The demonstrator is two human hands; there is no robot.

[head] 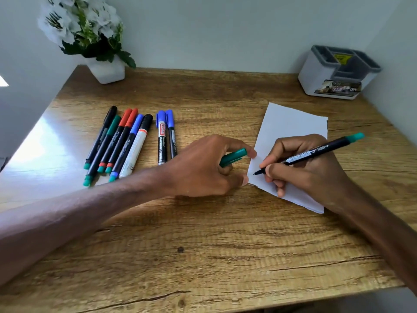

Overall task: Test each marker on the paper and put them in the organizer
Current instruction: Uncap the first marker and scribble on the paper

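My right hand (302, 168) grips an uncapped black marker with a green end (316, 152), its tip resting on the left edge of the white paper (291, 127). Its green cap (232, 157) is held in my left hand (203, 166), whose fingertips press on the paper's left edge. Several capped markers (119, 143) lie in a row on the left of the wooden table, and two blue-capped markers (165, 136) lie beside them. The white and grey organizer (338, 73) stands at the back right corner with its compartments showing nothing inside.
A white pot of white flowers (90, 39) stands at the back left corner. Walls close in the table (203, 245) at the back and on both sides. Bare wood stretches along the front edge.
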